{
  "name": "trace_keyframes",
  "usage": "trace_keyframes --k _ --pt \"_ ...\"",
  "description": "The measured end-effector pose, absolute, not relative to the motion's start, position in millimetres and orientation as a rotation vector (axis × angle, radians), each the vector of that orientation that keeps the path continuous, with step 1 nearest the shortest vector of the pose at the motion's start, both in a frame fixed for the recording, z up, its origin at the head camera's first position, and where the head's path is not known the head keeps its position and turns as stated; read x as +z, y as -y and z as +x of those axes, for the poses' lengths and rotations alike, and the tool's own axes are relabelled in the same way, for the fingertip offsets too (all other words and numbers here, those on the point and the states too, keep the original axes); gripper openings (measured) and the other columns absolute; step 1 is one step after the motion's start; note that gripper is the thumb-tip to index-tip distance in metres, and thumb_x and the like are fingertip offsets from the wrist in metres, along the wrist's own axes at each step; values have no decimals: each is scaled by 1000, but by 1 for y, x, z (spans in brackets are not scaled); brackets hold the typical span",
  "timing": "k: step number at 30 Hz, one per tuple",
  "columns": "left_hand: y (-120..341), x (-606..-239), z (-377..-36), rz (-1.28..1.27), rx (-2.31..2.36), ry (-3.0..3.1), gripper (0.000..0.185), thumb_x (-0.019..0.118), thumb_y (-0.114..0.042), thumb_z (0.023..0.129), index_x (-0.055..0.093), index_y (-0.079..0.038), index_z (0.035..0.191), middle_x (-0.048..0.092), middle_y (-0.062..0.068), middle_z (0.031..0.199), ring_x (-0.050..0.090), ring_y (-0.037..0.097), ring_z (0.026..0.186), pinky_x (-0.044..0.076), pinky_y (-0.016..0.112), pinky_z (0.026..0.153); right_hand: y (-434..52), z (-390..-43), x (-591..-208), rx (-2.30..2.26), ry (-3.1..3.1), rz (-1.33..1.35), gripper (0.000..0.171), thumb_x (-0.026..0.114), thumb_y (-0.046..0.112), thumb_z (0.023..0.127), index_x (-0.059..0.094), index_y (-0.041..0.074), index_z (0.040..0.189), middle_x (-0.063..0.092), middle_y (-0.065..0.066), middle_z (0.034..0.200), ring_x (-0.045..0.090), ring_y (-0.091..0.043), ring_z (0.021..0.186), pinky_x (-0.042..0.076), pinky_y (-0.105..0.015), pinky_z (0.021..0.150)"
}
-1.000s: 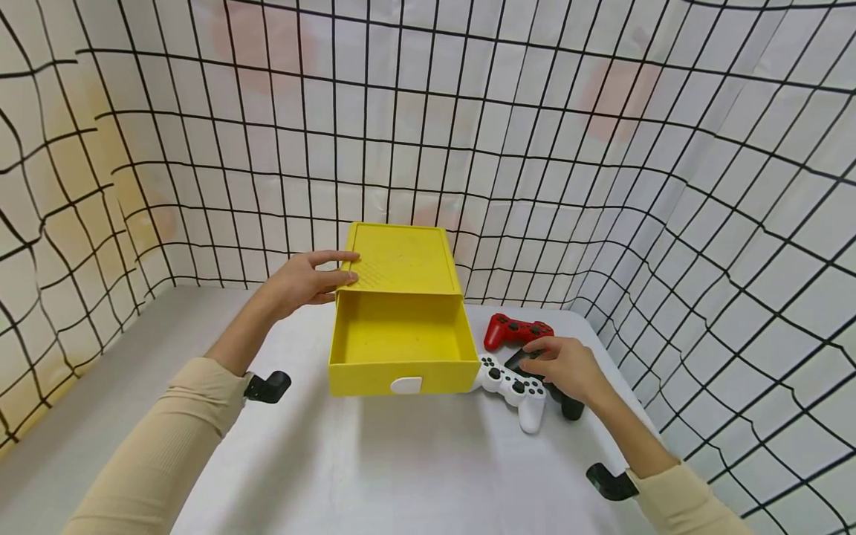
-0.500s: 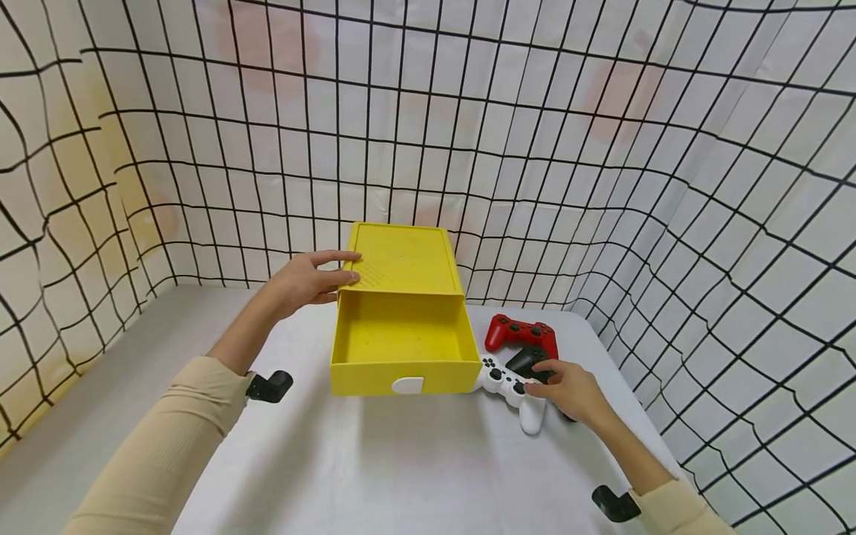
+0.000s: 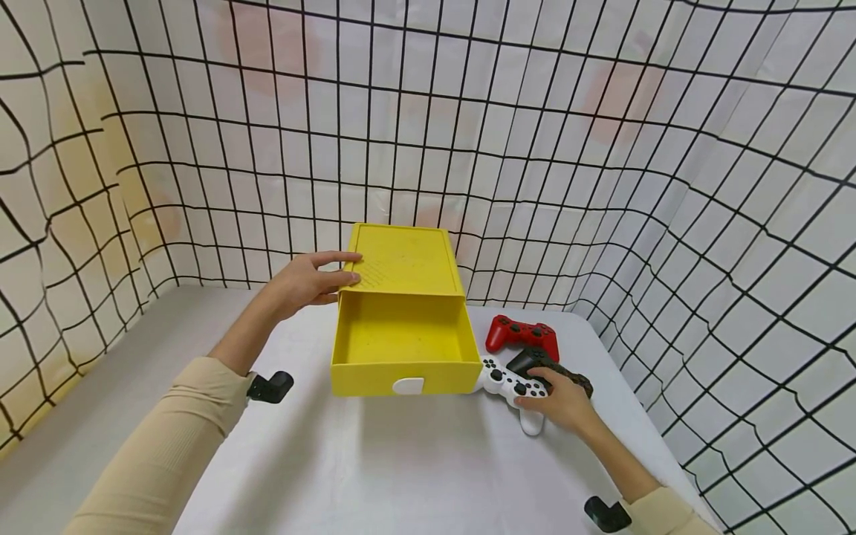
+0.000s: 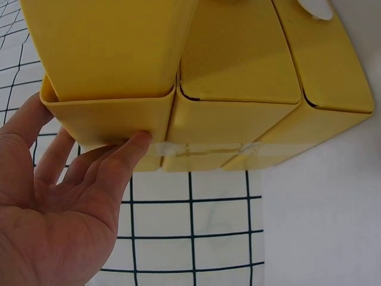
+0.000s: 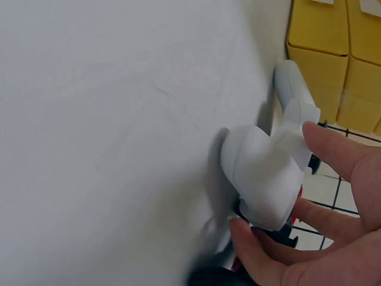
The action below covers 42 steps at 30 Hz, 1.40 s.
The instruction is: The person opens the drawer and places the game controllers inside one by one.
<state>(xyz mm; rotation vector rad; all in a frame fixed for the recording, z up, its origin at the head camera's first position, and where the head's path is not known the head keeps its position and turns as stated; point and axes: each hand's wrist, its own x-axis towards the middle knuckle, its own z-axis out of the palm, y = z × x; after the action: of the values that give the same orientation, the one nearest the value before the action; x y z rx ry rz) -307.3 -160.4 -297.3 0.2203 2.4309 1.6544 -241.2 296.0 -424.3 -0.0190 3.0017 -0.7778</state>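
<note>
Right hand on the white game controller, left hand steadying the yellow drawer box.

The right hand (image 3: 562, 402) curls its fingers and thumb around the near grip of the white game controller (image 3: 510, 388), which lies on the white surface (image 3: 414, 461) just right of the pulled-out yellow drawer (image 3: 401, 349). The left hand (image 3: 304, 282) rests with straight fingers against the left top edge of the yellow drawer box (image 3: 403, 260), well apart from the controller. The drawer stands open and shows only its bare yellow floor. A black controller (image 3: 545, 368) touches the white one from behind, and a red controller (image 3: 521, 332) lies beyond it, near the surface's right edge by the grid-patterned wall (image 3: 735, 260). Bare surface spreads in front of the drawer.
</note>
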Motion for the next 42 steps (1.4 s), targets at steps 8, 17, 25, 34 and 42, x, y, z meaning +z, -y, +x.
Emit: trace_keyframes --k 8,17,25,34,42 --pt "161 -297 -308 219 1663 -2419 58 75 -35 94 55 -26 147 61 10 140 60 26 122 53 39 103 -290 -240 -435 -776 -3023 -35 71 82 45 82 59 8 139 60 -25 138 56 -39 116 49 -62 96" --pt "161 -297 -308 225 1669 -2422 57 75 -35 94 55 -25 147 61 11 140 60 27 123 53 39 103 -287 -242 -440 -769 -3043 -32 69 84 44 81 61 8 135 65 -22 130 57 -38 110 49 -58 91" --pt "161 -297 -307 233 1661 -2427 57 74 -37 94 56 -27 147 62 10 138 59 25 118 54 37 102 -284 -242 -439 -780 -3047 0 64 85 43 79 64 7 127 68 -19 122 57 -34 103 51 -50 84" --pt "161 -298 -307 232 1661 -2429 57 75 -37 93 56 -27 146 63 9 136 59 23 113 54 38 102 -284 -243 -431 -780 -3051 9 64 87 43 75 67 6 123 69 -16 116 58 -29 99 50 -37 74" --pt "162 -299 -308 236 1673 -2427 56 75 -37 93 57 -27 145 65 8 133 59 20 110 57 30 95 -288 -246 -402 -743 -3078 -21 65 85 50 75 68 10 123 70 -14 113 59 -28 98 47 -33 72"
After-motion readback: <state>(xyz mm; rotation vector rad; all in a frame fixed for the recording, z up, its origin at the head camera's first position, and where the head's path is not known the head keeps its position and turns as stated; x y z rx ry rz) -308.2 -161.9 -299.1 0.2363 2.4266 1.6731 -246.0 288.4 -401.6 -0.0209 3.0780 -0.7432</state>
